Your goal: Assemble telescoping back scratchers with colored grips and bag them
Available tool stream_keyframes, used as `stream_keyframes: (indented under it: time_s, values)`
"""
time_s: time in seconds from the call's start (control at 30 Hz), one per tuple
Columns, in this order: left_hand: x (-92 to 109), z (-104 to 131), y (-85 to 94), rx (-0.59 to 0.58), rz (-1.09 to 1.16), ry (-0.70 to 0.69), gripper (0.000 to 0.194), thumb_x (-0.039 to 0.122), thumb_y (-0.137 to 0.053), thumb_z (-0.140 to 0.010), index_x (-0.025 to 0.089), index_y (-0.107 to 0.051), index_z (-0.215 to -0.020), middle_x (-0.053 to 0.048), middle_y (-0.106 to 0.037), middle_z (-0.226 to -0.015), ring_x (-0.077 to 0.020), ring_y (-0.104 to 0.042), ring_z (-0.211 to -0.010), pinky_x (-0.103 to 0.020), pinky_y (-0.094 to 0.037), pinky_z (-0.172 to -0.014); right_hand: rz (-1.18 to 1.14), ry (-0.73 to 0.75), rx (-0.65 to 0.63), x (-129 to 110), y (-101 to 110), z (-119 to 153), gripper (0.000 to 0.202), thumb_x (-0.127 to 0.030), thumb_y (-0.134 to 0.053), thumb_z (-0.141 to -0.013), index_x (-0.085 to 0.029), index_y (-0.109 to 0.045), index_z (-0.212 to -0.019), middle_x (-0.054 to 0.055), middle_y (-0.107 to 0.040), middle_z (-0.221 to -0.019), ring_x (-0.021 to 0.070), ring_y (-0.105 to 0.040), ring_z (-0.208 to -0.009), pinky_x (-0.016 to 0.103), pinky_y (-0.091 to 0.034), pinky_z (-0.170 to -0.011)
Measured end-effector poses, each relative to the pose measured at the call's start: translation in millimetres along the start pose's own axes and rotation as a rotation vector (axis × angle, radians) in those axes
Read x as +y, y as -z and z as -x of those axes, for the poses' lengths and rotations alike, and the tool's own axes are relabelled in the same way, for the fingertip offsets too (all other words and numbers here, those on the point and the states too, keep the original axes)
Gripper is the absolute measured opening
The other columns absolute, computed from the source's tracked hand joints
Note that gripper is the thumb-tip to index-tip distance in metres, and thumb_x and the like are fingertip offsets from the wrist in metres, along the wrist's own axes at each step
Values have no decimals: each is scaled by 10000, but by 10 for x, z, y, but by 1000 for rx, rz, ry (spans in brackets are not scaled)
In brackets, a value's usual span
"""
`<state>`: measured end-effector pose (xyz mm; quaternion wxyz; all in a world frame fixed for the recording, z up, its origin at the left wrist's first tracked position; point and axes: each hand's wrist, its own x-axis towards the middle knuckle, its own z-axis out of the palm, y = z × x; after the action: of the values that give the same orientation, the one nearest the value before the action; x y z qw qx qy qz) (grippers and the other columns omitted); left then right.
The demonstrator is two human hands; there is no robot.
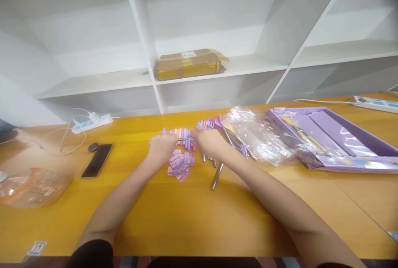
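Note:
My left hand (162,148) and my right hand (208,140) are closed at the two ends of a thin silver rod, apparently a back scratcher (183,139). Its ends are hidden in my fingers. Just behind the rod lies a row of pastel tubes (178,131) in pink, yellow, blue and purple. Small pink printed cards (180,165) are piled in front of it. Beside my right hand lie several metal back scratchers, one with a purple hand-shaped head (242,149). Below my right wrist rests a loose metal rod (217,176).
Crumpled clear plastic (264,137) and an open purple box (329,112) lie to the right. On the left are a phone (97,160), a power strip (92,123) with cables and an orange plastic bag (39,188). A taped carton (190,64) sits on the shelf behind.

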<state>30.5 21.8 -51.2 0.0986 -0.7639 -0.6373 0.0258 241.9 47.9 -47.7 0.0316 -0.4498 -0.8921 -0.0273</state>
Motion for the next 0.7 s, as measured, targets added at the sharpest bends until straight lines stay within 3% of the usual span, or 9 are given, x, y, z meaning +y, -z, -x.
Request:
stream_keyframes:
  time_s: [0.33, 0.6, 0.7]
  values:
    - [-112, -5, 41, 83, -19, -1, 342, 175, -438, -1005, 171, -768, -912, -171, -770, -870, -315, -758, -852, -341, -448, -661, 23, -76, 69, 21, 139, 41, 277, -376, -494, -1109, -213, -718, -1129, 105, -785, -1103, 224, -743, -908, 294, -340, -643]
    - [-347, -116, 157, 154, -52, 75, 248, 194, -514, -932, 183, -755, -879, -150, -738, -848, -293, -711, -825, -325, -339, -601, 28, -153, 244, 402, 192, 25, 223, -341, -563, -1034, -227, -756, -1026, 70, -803, -984, 210, -698, -831, 295, -287, -647]
    - [-593, -148, 212, 242, -81, 117, 297, 187, -469, -947, 186, -757, -879, -142, -724, -842, -286, -688, -812, -332, -300, -599, 33, -178, 365, 714, 195, 49, 219, -301, -571, -992, -230, -777, -1016, 75, -801, -945, 214, -684, -810, 299, -283, -652]
